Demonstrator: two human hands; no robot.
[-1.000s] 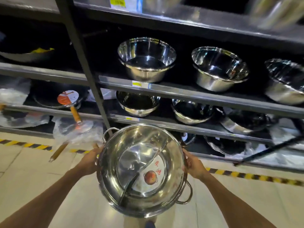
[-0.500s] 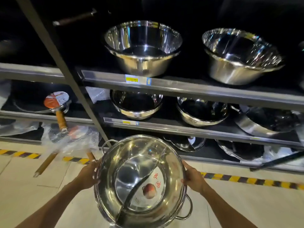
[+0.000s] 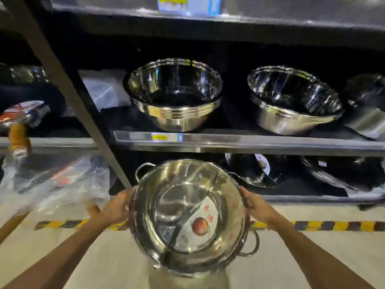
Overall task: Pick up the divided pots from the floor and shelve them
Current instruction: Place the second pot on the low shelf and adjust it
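Note:
A stack of shiny steel divided pots (image 3: pixel 166 205) with a curved middle partition and a round label hangs in front of me, low in the head view. My left hand (image 3: pixel 116 207) grips its left rim and my right hand (image 3: pixel 256 205) grips its right rim. The stack is held above the pale floor, just in front of the lowest shelf (image 3: pixel 291 198). Ring handles stick out at the upper left and lower right of the stack.
Stacked steel bowls (image 3: pixel 175 113), (image 3: pixel 291 113) stand on the middle shelf (image 3: pixel 250 140). Dark pans (image 3: pixel 254 174) lie on the lowest shelf. A slanted steel post (image 3: pixel 68 90) rises at left. Plastic-wrapped pans with wooden handles (image 3: pixel 52 180) lie left. Yellow-black tape (image 3: pixel 333 225) marks the floor.
The view has dropped and closed in on the shelving. The pot stack stays in both hands and now sits level with the lowest shelf's opening.

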